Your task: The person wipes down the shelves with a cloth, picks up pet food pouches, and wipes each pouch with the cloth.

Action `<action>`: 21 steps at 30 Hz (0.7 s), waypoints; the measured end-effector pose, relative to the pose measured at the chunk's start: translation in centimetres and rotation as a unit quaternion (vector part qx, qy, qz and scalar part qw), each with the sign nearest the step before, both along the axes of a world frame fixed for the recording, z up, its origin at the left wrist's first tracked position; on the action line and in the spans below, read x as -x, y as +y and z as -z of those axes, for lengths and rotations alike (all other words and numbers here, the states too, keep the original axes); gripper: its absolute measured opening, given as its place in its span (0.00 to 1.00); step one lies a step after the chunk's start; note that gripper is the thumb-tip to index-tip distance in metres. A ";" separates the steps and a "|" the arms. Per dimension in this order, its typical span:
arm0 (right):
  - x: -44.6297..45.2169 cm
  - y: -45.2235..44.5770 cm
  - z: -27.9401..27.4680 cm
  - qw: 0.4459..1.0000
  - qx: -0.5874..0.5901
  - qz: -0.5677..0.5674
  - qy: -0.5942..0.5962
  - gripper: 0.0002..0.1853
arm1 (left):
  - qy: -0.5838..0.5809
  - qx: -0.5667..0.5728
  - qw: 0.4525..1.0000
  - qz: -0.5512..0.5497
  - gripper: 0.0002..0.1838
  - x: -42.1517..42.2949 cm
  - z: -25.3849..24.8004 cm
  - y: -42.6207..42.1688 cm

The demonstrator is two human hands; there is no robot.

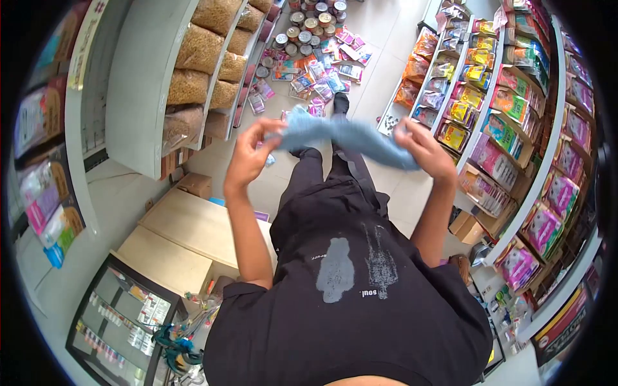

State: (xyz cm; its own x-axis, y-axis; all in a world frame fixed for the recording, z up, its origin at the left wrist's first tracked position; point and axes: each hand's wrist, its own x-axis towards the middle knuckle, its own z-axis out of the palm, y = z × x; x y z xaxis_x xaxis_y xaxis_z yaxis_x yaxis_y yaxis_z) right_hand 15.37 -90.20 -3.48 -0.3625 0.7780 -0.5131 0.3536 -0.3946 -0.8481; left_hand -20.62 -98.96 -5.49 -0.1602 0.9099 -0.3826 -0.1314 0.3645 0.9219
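A light blue cloth (335,133) is stretched between my two hands in front of my body, its outline smeared by motion. My left hand (254,149) grips one end, thumb and fingers pinched together on the fabric. At the other end my right hand (425,148) is closed on the cloth, its fingertips blurred. The cloth sags a little in the middle, above my legs and the tiled floor.
Several cans (306,35) and scattered packets (318,76) lie on the floor ahead. Shelves of bagged kibble (195,58) stand left, racks of pouches (476,71) right. A wooden counter (187,225) and glass display case (119,321) are at lower left.
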 end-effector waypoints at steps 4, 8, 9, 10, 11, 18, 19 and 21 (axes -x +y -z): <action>-2.3 6.3 1.4 0.995 0.046 -0.080 0.042 0.10 | -0.049 0.050 0.989 0.129 0.20 0.8 1.7 3.2; 1.4 11.1 6.2 0.994 0.040 0.097 0.020 0.11 | 0.047 0.063 0.997 0.010 0.20 -3.0 5.2 8.5; 2.0 11.5 7.4 0.990 0.046 0.118 0.056 0.12 | 0.079 0.071 0.994 -0.030 0.20 -4.3 5.9 9.1; 2.8 11.9 8.4 0.994 0.007 0.095 0.056 0.12 | 0.079 0.083 0.993 -0.029 0.20 -5.8 6.0 9.6; 3.7 12.1 9.2 0.995 -0.033 0.071 0.056 0.12 | 0.093 0.069 0.992 -0.058 0.20 -7.6 6.1 10.2; 9.1 9.7 9.4 0.988 -0.045 0.113 0.094 0.15 | 0.091 0.010 0.977 -0.194 0.19 -17.3 5.0 14.0; 9.3 9.2 9.6 0.979 -0.056 0.149 0.125 0.16 | 0.078 0.008 0.976 -0.205 0.19 -17.7 4.7 14.1; 8.6 8.9 9.7 0.983 -0.070 0.116 0.126 0.17 | 0.078 0.015 0.976 -0.205 0.20 -17.8 4.5 14.1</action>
State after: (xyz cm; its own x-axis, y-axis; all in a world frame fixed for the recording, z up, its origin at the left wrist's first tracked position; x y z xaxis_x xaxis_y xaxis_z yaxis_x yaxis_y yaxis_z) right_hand 6.77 -81.27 -13.23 -0.2688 0.9110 -0.3126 0.0402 -0.3137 -0.9487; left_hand -2.82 -84.86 -9.96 -0.5668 0.7454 -0.3510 -0.1318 0.3385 0.9317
